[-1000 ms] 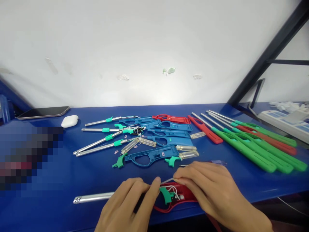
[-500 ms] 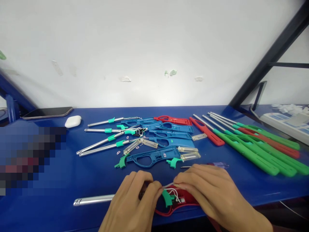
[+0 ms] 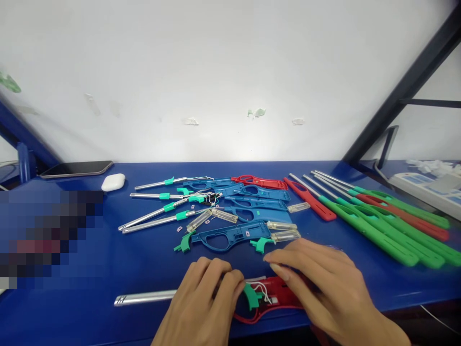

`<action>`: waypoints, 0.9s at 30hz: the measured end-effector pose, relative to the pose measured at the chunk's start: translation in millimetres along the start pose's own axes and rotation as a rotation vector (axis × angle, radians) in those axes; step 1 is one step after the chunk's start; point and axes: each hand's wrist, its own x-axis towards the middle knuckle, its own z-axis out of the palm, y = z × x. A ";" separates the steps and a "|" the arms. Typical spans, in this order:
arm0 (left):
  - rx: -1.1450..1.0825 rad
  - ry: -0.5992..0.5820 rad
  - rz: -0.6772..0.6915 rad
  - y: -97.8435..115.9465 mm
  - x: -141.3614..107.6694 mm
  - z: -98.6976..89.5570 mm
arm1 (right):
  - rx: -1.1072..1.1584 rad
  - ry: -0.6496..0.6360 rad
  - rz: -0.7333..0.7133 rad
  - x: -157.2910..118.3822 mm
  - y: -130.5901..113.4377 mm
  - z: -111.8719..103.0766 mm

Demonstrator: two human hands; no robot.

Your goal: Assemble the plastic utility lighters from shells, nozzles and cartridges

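Note:
At the table's front edge lies an opened utility lighter, its red half shell (image 3: 283,290) facing up. A silver tube (image 3: 144,298) sticks out of it to the left. Inside the shell sit a green trigger (image 3: 252,297) and thin white wires (image 3: 265,292). My left hand (image 3: 203,298) is closed over the lighter where tube and shell meet, hiding that joint. My right hand (image 3: 327,283) hovers over the shell's right end, thumb and forefinger apart, nothing visible between them. Just beyond lie a loose green trigger (image 3: 262,244) and a blue half shell (image 3: 232,235).
Several silver tubes with green collars (image 3: 154,222), blue shells (image 3: 259,203) and clear fuel tanks (image 3: 285,235) spread across the middle. Green lighters (image 3: 374,233) lie at the right. A phone (image 3: 77,168) and a white earbud case (image 3: 113,182) sit back left.
My right hand's fingertips have lifted from the wires beside the trigger and parted, moving slightly right. My left hand keeps its hold on the lighter. The view has shifted slightly.

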 end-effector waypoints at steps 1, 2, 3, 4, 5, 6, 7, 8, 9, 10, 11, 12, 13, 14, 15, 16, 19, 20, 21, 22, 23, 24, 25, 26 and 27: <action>-0.006 -0.005 0.004 -0.3 -0.6 0.6 | 0.002 0.001 -0.006 2.1 0.4 -1.2; -0.012 -0.004 0.002 -0.2 -0.7 0.8 | 0.001 -0.001 -0.019 4.8 1.3 -2.7; -0.017 0.007 -0.001 0.2 -0.3 0.5 | -0.003 -0.010 -0.033 8.2 2.7 -4.6; -0.022 0.023 -0.002 0.8 0.4 -0.1 | -0.010 -0.027 -0.044 12.3 4.6 -6.8; -0.028 0.041 -0.005 1.4 1.3 -1.1 | -0.019 -0.053 -0.053 17.2 6.7 -9.1; -0.033 0.058 -0.010 2.1 2.3 -2.3 | -0.033 -0.089 -0.063 22.8 9.0 -11.6; -0.036 0.072 -0.013 2.7 3.1 -3.5 | -0.049 -0.129 -0.075 29.1 11.2 -13.9; -0.038 0.088 -0.014 3.1 3.7 -4.8 | -0.069 -0.169 -0.086 35.8 13.4 -16.0; -0.040 0.093 -0.018 3.4 4.1 -5.9 | -0.090 -0.205 -0.104 42.7 15.2 -17.8; -0.045 0.099 -0.024 3.6 4.3 -6.8 | -0.113 -0.234 -0.126 49.5 16.7 -19.2; -0.054 0.101 -0.033 3.7 4.3 -7.6 | -0.133 -0.258 -0.147 55.7 17.8 -20.1; -0.068 0.099 -0.044 3.8 4.3 -8.2 | -0.144 -0.279 -0.161 61.1 18.3 -20.7; -0.083 0.096 -0.053 3.9 4.4 -8.6 | -0.147 -0.301 -0.168 65.1 18.3 -21.0; -0.097 0.092 -0.063 4.1 4.6 -8.9 | -0.140 -0.325 -0.171 67.7 17.8 -21.3; -0.108 0.089 -0.068 4.2 5.0 -9.0 | -0.125 -0.352 -0.168 68.5 16.7 -21.6; -0.112 0.092 -0.071 4.4 5.6 -8.8 | -0.105 -0.381 -0.157 67.7 15.0 -22.2; -0.122 0.083 -0.084 5.4 7.8 -7.7 | -0.054 -0.446 -0.118 56.9 7.9 -25.6; -0.128 0.079 -0.095 5.7 8.5 -7.2 | -0.042 -0.449 -0.105 51.8 5.2 -27.1; -0.135 0.082 -0.101 6.0 9.1 -6.8 | -0.027 -0.442 -0.096 46.7 2.4 -28.5; -0.142 0.093 -0.107 6.2 9.6 -6.6 | -0.008 -0.432 -0.092 42.0 -0.4 -29.7; -0.147 0.109 -0.108 6.3 9.9 -6.6 | 0.008 -0.424 -0.098 37.9 -3.0 -30.4; -0.147 0.127 -0.102 6.1 10.1 -6.7 | 0.019 -0.421 -0.114 34.7 -5.4 -30.5; -0.144 0.139 -0.097 5.7 10.3 -6.9 | 0.018 -0.427 -0.133 32.1 -7.5 -30.0; -0.136 0.156 -0.091 5.1 10.4 -7.2 | 0.008 -0.442 -0.152 30.3 -9.3 -28.9; -0.126 0.161 -0.084 4.5 10.6 -7.6 | -0.009 -0.463 -0.165 28.9 -10.8 -27.4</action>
